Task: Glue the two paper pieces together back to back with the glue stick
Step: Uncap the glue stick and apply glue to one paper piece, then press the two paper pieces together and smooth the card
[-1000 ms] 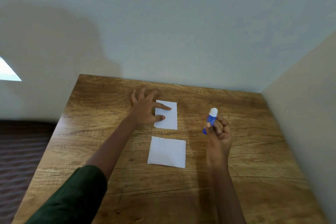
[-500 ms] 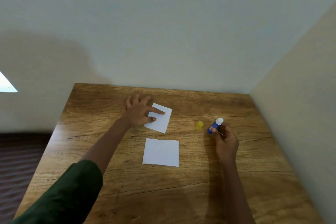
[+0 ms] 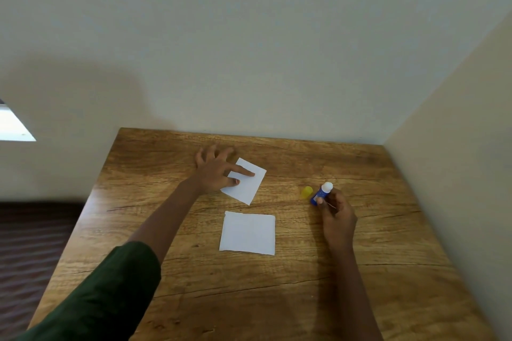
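Right hand [image 3: 338, 220] grips the blue glue stick [image 3: 321, 193], white tip up and uncapped; yellow cap [image 3: 307, 192] lies just beside it on the wooden table [image 3: 388, 230]; left hand [image 3: 214, 171], fingers spread, presses the far paper piece [image 3: 246, 183]; near paper piece [image 3: 247, 233] lies flat, apart.

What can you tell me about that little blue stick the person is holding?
It is a glue stick with a blue body and a white glue tip showing at the top, so it is uncapped. It looks like plastic. The right hand grips its lower part, tilted with the tip pointing up and away. A small yellow cap lies on the wooden table just beside it to the left.
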